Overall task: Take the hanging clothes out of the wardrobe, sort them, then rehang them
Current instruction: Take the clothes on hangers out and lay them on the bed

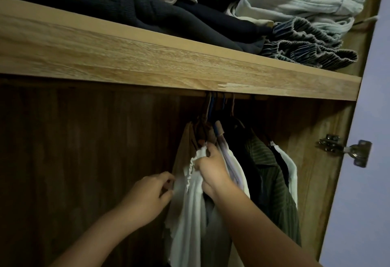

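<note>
At about seven o'clock the left hand (pixel 147 196) pinches the side edge of the white garment (pixel 190 214) with curled fingers. Just right of it, near six o'clock, the right hand (pixel 213 171) clutches the same garment's ruffled top, bunched below the hangers (pixel 213 108) on the wardrobe rail under the shelf (pixel 168 59). Further right hang a dark top and a green striped shirt (pixel 272 182), toward four o'clock. Pulling the cloth alone could likely stretch it or drag neighbouring hangers off, since the hook looks unlifted.
</note>
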{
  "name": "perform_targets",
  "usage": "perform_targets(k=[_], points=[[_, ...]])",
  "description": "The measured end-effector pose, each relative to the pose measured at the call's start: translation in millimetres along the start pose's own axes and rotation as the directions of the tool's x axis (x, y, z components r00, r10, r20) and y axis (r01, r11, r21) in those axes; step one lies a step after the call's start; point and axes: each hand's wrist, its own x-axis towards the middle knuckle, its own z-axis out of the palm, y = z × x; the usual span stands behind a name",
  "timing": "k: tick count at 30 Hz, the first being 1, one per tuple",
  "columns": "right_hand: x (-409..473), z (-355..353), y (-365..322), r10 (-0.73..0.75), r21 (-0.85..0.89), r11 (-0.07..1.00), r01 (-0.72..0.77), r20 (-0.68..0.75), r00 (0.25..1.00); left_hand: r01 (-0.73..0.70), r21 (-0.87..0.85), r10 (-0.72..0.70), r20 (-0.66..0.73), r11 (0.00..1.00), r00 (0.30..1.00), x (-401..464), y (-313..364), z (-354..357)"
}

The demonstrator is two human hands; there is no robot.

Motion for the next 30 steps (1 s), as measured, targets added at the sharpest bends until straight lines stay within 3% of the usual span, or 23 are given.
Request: perform_targets(k=[7, 10, 22, 27, 30], points=[[-2, -12, -7, -0.088, 0.394, 0.917, 0.056, 0.064, 0.994, 0.003, -0.017, -0.004, -0.040, 1.000, 0.999, 3, -15, -3], [-6, -24, -16, -0.115, 0.476, 0.878, 0.058, 0.092, 0.989, 0.001, -0.035, -0.003, -0.061, 0.999, 0.998, 5, -14, -3], [-91, -113, -4, -0.059, 0.421, 0.903, -0.083, 0.314, 0.948, -0.034, -0.102, -0.005, -0.363, 0.994, 0.932, 32, 5, -2], [-139, -158, -9, -0.002, 0.377, 0.917, -0.129, 0.327, 0.945, 0.072, -0.038, -0.082, -0.405, 0.997, 0.910, 33, 23, 1], [-175, -188, -14, 0.013, 0.342, 0.931, -0.131, 0.325, 0.946, 0.085, 0.038, -0.066, -0.354, 0.996, 0.933, 24, 35, 4]])
